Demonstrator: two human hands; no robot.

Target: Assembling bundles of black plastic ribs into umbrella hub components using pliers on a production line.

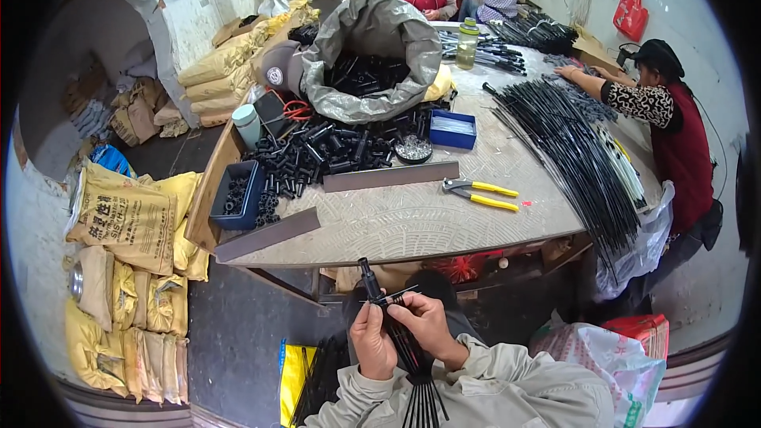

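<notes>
Above my lap, both hands are closed around a black plastic tube piece [369, 278], which looks like an umbrella runner. Thin black ribs [424, 404] fan out downward below it, past my hands. With thumb and fingers, my left hand [374, 342] pinches the lower end of the runner. My right hand [428, 326] grips the tops of the ribs just beside it, its thumb toward the joint. A thin rod or wire [400, 292] sticks out sideways there. My fingers hide the exact joint between ribs and runner.
On the table [380, 230] lie yellow-handled pliers [482, 194], a blue tray of pins [453, 129], a tin of small metal parts [414, 150], loose black runners [317, 150] and a large grey sack [321, 83]. Long black ribs [571, 158] lie right, near a co-worker [674, 135].
</notes>
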